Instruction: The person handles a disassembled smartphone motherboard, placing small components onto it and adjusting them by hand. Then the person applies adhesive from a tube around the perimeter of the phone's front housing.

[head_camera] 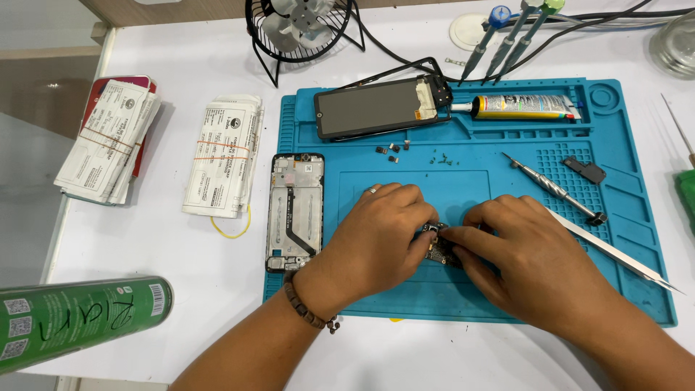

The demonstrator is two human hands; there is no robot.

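Note:
Both my hands meet over the middle of a blue repair mat [622, 217]. My left hand [376, 239], with a ring and a bead bracelet, pinches a small dark circuit board [436, 245] from the left. My right hand [517, 246] grips the same board from the right with thumb and fingertips. Most of the board is hidden under my fingers. An opened phone frame [294, 211] with a flex cable lies at the mat's left edge. A phone screen [376, 106] lies face up at the mat's top.
A glue tube [525, 106], a screwdriver [554, 188], metal tweezers [615, 253], small screws and parts [438, 159] lie on the mat. Two banded paper bundles [224, 156] sit left. A green spray can [72, 318] lies near left; a small fan [300, 29] stands behind.

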